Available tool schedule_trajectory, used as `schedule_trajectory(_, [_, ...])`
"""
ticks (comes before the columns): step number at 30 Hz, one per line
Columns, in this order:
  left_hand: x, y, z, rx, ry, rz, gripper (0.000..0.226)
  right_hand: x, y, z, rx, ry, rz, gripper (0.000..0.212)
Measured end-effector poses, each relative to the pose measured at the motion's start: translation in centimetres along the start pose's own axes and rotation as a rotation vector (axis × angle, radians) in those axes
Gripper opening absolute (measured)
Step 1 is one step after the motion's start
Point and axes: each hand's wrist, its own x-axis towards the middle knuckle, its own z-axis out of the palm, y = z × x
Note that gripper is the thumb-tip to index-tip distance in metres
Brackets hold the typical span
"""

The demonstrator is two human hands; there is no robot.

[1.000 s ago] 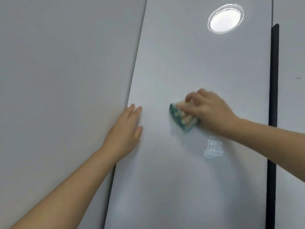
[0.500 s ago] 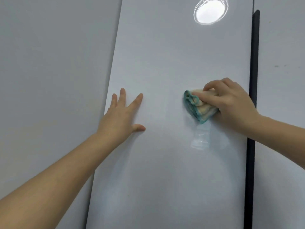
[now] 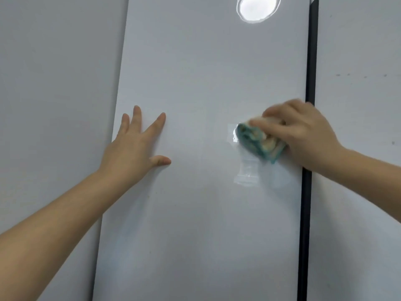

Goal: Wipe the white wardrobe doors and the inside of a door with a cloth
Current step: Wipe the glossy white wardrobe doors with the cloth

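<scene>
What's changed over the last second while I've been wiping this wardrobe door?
The right hand swept the cloth rightward across the door, up to the black strip, now partly over the clear patch. The left hand slid from the door's left edge onto its face, fingers spread. The cloth stayed gripped; the left hand stayed flat, holding nothing.

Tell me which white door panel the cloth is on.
The middle door, the glossy one left of the black strip; the right hand presses the cloth on it.
</scene>
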Motion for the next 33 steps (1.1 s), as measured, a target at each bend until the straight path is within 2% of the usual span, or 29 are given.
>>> schedule_trajectory(2, [-0.1, -0.1, -0.1, 0.021, 0.003, 0.006, 0.095, 0.5, 0.4, -0.1, -0.016, 0.016, 0.127, 0.041])
schedule_trajectory(4, [-0.2, -0.1, -0.3, 0.051, 0.009, 0.015, 0.095, -0.8, -1.1, 0.0, -0.026, 0.026, 0.144, 0.043])
schedule_trajectory(6, [-0.3, -0.2, -0.4, 0.076, 0.009, 0.017, 0.096, -3.6, -3.3, -0.2, 0.002, 0.008, 0.095, 0.042])
schedule_trajectory(9, [-0.4, -0.2, -0.5, 0.087, 0.001, 0.019, 0.096, -7.6, -6.0, -0.9, 0.039, -0.052, -0.077, 0.039])
schedule_trajectory(12, [-0.5, 0.0, -0.6, 0.078, -0.010, 0.009, 0.096, -6.9, -5.0, -1.1, 0.074, -0.077, -0.124, 0.035])
schedule_trajectory(16, [-0.5, 0.3, -0.9, 0.073, -0.013, 0.004, 0.096, -0.8, -0.1, -0.2, 0.062, 0.012, 0.070, 0.026])
schedule_trajectory(19, [-0.6, 0.2, -0.9, 0.079, -0.011, 0.005, 0.096, 3.6, 3.1, 0.4, 0.049, 0.062, 0.250, 0.029])
schedule_trajectory(24, [-0.6, 0.0, -1.0, 0.091, -0.010, 0.009, 0.097, 5.4, 2.8, 1.0, 0.085, 0.091, 0.450, 0.032])
schedule_trajectory(27, [-0.6, -0.1, -1.0, 0.091, -0.025, 0.008, 0.102, 1.1, -0.8, 0.3, 0.121, 0.066, 0.325, 0.043])
schedule_trajectory(33, [-0.9, 0.0, -0.7, 0.091, -0.070, 0.012, 0.116, -10.2, -10.2, -1.1, 0.175, -0.144, -0.142, 0.036])
